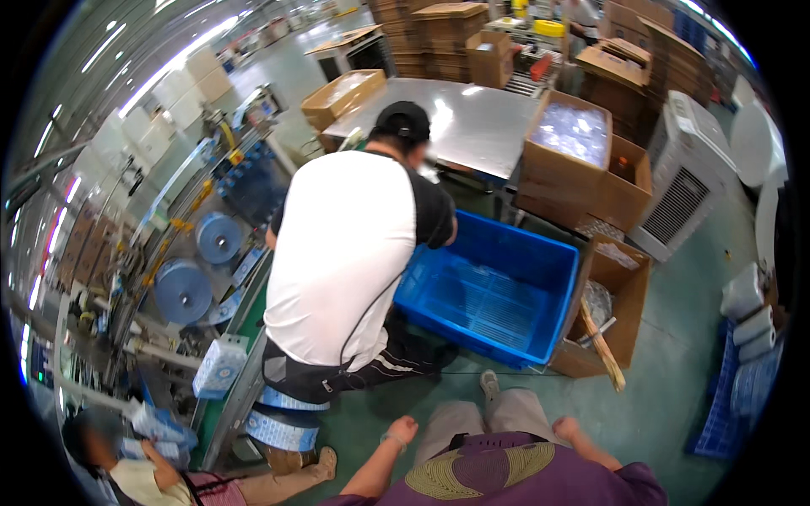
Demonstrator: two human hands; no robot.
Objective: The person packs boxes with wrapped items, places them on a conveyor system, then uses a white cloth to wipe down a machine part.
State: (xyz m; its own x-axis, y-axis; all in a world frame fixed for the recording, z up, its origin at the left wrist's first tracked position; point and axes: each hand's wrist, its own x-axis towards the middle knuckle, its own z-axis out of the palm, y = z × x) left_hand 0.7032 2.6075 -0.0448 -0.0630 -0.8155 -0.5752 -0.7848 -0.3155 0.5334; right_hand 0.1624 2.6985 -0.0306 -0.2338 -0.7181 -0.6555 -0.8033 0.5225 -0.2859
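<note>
My left hand [402, 430] is curled into a loose fist beside my left thigh, with a band at the wrist, and nothing shows in it. By my right thigh, my right hand [565, 427] is also curled, with no object visible in it. Neither hand touches anything around me. Ahead, a large blue plastic bin [494, 295] has nothing visible inside. Between the bin and a conveyor, a person in a white top with dark sleeves [342, 244] bends forward; that person's hands are hidden.
A cardboard box [629, 316] with plastic scraps and a wooden stick stands right of the bin. Behind are a metal table [472, 126], a box of clear plastic pieces [548, 173] and a grey air cooler [683, 181]. Another person [160, 476] sits at lower left by wrapped blue-white packs [221, 367].
</note>
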